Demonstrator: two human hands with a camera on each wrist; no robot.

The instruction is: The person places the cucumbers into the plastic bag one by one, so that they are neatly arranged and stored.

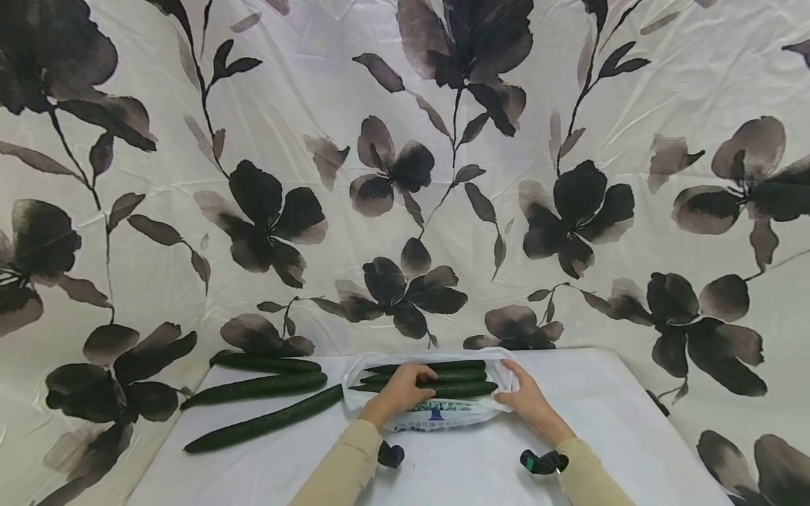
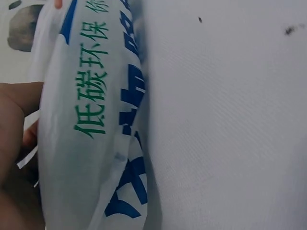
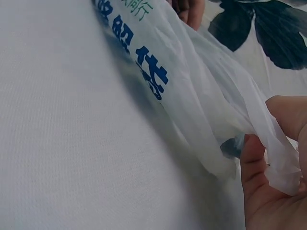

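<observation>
A white plastic bag (image 1: 465, 416) with green and blue printing lies on the table, its mouth spread wide. Inside it, three long dark green cucumbers (image 1: 465, 388) lie side by side. My left hand (image 1: 401, 390) reaches over the bag's near rim, its fingers and thumb curled about the nearest cucumber; the bag wall (image 2: 72, 158) hides much of that grip in the left wrist view. At the bag's right end, my right hand (image 1: 528, 402) pinches the thin plastic edge (image 3: 261, 129) between thumb and fingers.
Three more cucumbers (image 1: 266, 419) lie left of the bag on the white-covered table (image 1: 468, 471). One has its tip close to the bag's left end. Behind the table hangs a floral cloth (image 1: 493, 246). Each wrist wears a dark device (image 1: 544, 462).
</observation>
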